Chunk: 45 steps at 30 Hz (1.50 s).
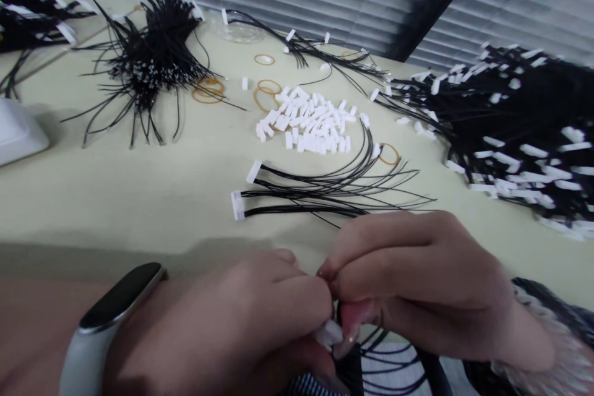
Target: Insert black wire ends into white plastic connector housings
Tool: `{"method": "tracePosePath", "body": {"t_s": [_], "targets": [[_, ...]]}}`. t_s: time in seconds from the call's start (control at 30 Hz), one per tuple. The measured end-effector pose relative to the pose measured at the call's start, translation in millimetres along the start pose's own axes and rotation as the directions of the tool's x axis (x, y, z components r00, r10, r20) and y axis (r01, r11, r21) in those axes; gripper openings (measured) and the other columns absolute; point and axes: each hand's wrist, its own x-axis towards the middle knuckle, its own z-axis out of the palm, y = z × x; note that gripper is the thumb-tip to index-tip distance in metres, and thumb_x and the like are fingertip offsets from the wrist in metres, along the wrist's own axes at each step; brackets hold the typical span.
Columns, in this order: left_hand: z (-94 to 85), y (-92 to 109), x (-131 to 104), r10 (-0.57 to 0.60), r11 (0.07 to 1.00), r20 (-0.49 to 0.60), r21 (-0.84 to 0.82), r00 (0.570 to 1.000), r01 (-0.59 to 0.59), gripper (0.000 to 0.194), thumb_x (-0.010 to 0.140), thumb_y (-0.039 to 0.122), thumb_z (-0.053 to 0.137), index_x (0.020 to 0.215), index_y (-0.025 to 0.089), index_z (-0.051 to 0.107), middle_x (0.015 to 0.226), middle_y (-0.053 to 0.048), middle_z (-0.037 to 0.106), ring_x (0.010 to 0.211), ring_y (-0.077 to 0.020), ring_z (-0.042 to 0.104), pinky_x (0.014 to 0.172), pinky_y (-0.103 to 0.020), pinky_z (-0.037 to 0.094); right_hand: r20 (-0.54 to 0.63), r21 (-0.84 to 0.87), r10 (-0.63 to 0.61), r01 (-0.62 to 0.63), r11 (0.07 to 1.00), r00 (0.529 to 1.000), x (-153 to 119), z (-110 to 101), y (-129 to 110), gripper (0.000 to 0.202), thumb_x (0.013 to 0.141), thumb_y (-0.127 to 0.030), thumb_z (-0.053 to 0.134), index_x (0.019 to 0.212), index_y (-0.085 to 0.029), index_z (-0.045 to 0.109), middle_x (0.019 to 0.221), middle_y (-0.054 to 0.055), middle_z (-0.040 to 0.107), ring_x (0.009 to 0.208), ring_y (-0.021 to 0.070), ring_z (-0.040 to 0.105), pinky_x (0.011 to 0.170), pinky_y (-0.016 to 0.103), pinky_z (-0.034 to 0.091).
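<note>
At the table's near edge my two hands meet, fingertips almost touching. My left hand (260,315), with a fitness band on its wrist, is closed on a small white connector (329,334). The fingers of my right hand (417,284) pinch together right beside that connector, on what looks like a black wire; the exact grip is hidden. Black wires (390,362) hang in loops below my right hand. Just beyond the hands, two wire harnesses (297,198) with white connectors at their left ends lie on the table.
A pile of loose white connectors (315,120) lies mid-table, near several rubber bands (208,91). A bundle of black wires (153,49) is at the back left, a large heap of harnesses (524,117) at right. A white object (18,133) stands at the left edge.
</note>
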Motion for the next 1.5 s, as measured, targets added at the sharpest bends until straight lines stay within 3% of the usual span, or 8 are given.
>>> {"method": "tracePosePath", "body": {"t_s": [0.1,0.23,0.67,0.83,0.97,1.1,1.2,1.5], "targets": [[-2.2,-1.3,-0.8,-0.057,0.998,-0.076,-0.033,0.995,0.055,0.015,0.086,0.021,0.046,0.071,0.02,0.046,0.064,0.006,0.05,0.055,-0.0076,0.043,0.05,-0.016,0.033,-0.041,0.054,-0.003,0.005,0.999,0.999,2.5,-5.8,4.9,0.005,0.076,-0.014,0.063,0.079,-0.01,0.061,0.073,0.003,0.062,0.068,0.0052,0.058,0.062,0.013,0.047],[-4.0,-2.9,0.8,-0.165,0.986,-0.174,-0.04,0.971,0.161,0.023,0.089,0.024,0.039,0.067,0.018,0.043,0.062,0.005,0.045,0.054,-0.0077,0.041,0.049,-0.017,0.033,-0.141,-0.107,0.089,-0.104,0.989,0.986,3.4,-10.1,10.6,0.009,0.077,-0.013,0.062,0.086,-0.013,0.062,0.068,-0.002,0.06,0.061,0.004,0.053,0.056,0.015,0.042],[4.3,-2.8,7.4,-0.474,0.872,-0.341,-0.309,0.811,0.38,0.028,0.087,0.034,0.041,0.064,0.02,0.037,0.05,0.007,0.041,0.045,-0.0076,0.04,0.042,-0.018,0.035,-0.073,-0.342,0.242,-0.252,0.905,0.968,-1.3,-24.1,-4.8,0.021,0.083,-0.016,0.051,0.063,-0.016,0.046,0.057,-0.005,0.047,0.056,0.0043,0.041,0.053,0.018,0.032],[7.9,-6.0,8.5,-0.431,0.888,-0.301,-0.306,0.851,0.342,0.028,0.087,0.036,0.042,0.065,0.019,0.037,0.052,0.007,0.039,0.045,-0.0067,0.039,0.042,-0.017,0.035,-0.123,-0.333,0.217,-0.246,0.91,0.968,5.5,-10.9,0.4,0.011,0.082,-0.021,0.055,0.09,-0.018,0.061,0.081,-0.002,0.061,0.072,0.0056,0.053,0.067,0.018,0.04],[6.2,-8.1,6.6,-0.426,0.85,-0.257,-0.441,0.867,0.287,0.027,0.085,0.043,0.045,0.074,0.018,0.042,0.055,0.008,0.039,0.043,-0.0054,0.037,0.039,-0.016,0.035,-0.188,-0.261,0.179,-0.224,0.939,0.966,10.5,-4.1,5.3,0.012,0.082,-0.02,0.056,0.074,-0.017,0.064,0.066,-0.004,0.061,0.061,0.0039,0.052,0.059,0.016,0.039],[-2.1,-4.9,5.8,-0.43,0.764,-0.246,-0.612,0.869,0.205,0.025,0.086,0.042,0.046,0.091,0.018,0.049,0.072,0.003,0.048,0.062,-0.0088,0.051,0.054,-0.021,0.047,-0.316,-0.194,0.18,-0.249,0.949,0.932,9.3,-5.5,10.0,0.015,0.082,-0.022,0.055,0.071,-0.016,0.065,0.064,-0.003,0.06,0.059,0.0045,0.052,0.056,0.016,0.039],[-8.9,0.0,7.4,-0.445,0.77,-0.227,-0.591,0.867,0.24,0.016,0.086,0.032,0.049,0.083,0.017,0.05,0.074,0.002,0.053,0.066,-0.0105,0.057,0.064,-0.025,0.048,-0.371,-0.189,0.196,-0.28,0.941,0.908,9.1,-3.3,10.7,0.02,0.083,-0.024,0.053,0.069,-0.014,0.064,0.061,-0.002,0.058,0.055,0.0044,0.048,0.052,0.017,0.037],[-15.1,5.0,12.1,-0.484,0.795,-0.192,-0.504,0.853,0.338,0.017,0.084,0.029,0.053,0.074,0.015,0.049,0.071,0.003,0.053,0.066,-0.0093,0.059,0.065,-0.023,0.05,-0.402,-0.263,0.163,-0.284,0.922,0.901,14.6,5.7,10.9,0.027,0.084,-0.025,0.051,0.061,-0.014,0.061,0.052,-0.004,0.049,0.049,0.0035,0.041,0.05,0.019,0.03]]}}
